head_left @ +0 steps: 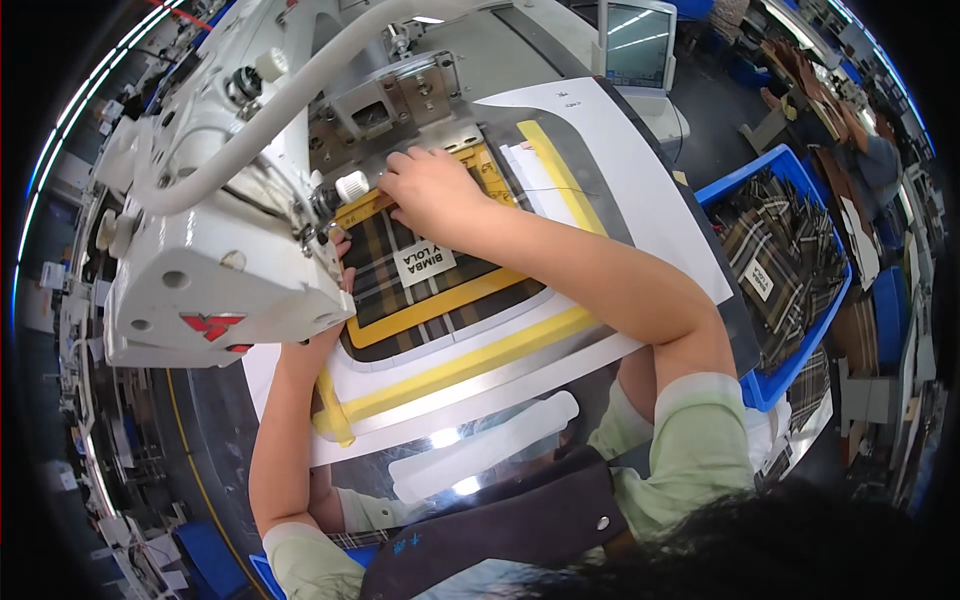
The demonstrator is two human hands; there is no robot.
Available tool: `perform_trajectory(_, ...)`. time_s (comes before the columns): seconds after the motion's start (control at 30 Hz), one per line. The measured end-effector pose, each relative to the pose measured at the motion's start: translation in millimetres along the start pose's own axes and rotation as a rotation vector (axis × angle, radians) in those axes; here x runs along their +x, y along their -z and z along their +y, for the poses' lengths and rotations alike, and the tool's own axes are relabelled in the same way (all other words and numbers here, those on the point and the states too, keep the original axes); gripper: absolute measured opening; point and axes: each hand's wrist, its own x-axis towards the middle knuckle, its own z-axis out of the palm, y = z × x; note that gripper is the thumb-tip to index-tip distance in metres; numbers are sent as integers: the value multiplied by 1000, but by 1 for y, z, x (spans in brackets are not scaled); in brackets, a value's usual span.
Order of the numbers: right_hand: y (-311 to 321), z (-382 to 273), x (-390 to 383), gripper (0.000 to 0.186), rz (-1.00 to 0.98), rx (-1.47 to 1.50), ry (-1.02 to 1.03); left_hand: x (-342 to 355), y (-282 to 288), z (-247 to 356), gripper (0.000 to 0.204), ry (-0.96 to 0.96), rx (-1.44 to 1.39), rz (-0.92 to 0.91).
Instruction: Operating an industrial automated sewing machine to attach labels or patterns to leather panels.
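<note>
A yellow sewing clamp frame (440, 308) lies over brown and black plaid fabric (375, 290) beneath the sewing machine head (230, 240). On the fabric sits a white label (425, 262) with dark print. My right hand (432, 192) reaches across to the frame's far bar, fingers bent on its far side and thumb on the near side. At the frame's left edge is my left hand (343, 262). Its fingertips show stretched out and apart, while the machine head hides much of the rest.
White template sheet (640, 190) with yellow tape strips (470, 375) surrounds the frame on the work plate. A blue bin (800, 355) of plaid pieces stands at the right. Behind is a screen (637, 45). A white hose (250, 135) arches over the machine.
</note>
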Motion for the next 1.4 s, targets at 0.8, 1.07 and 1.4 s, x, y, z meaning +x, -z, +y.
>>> perform_trajectory(0.8, 21, -66, -63, 30, -253, 406, 228, -22, 8, -8, 27, 35, -97, 39)
perform_trajectory(1.07, 21, -64, -62, 28, -182, 359, 272, -17, -6, -27, 33, 0, -254, 15)
perform_trajectory(1.4, 20, -64, -64, 26, -163, 342, 281, -19, -8, -33, 35, 68, -268, -52)
